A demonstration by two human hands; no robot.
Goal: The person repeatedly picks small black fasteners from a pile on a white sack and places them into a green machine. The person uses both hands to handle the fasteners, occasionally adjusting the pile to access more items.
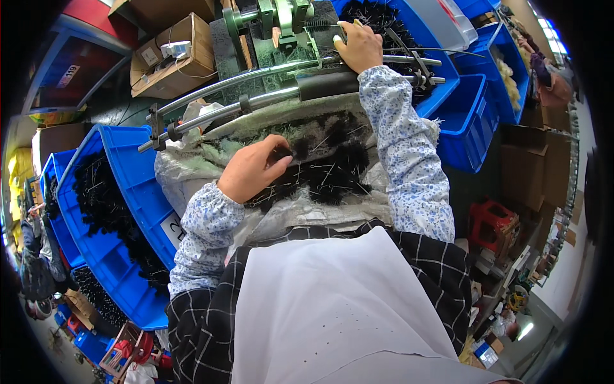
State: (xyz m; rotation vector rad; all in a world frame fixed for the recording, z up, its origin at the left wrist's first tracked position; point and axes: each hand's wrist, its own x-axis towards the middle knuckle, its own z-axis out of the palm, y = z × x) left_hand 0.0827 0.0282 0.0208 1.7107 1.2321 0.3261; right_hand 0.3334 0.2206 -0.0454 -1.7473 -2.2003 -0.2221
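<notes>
My right hand is at the green machine, fingers closed in a pinch at the end of a thin black wire brush that extends left toward the machine. My left hand hovers over the cloth in my lap, its fingers curled toward the thumb. Something dark shows between them, but I cannot make out what it is. Below and beside this hand lies a pile of black bristle brushes with thin metal wire stems, some ending in loops. A whitish, black-stained cloth carries the pile.
Two metal rods cross between me and the machine. Blue bins with black brushes stand on the left and behind my right hand. Farther right is another blue bin. A cardboard box sits at the back left, a red stool at right.
</notes>
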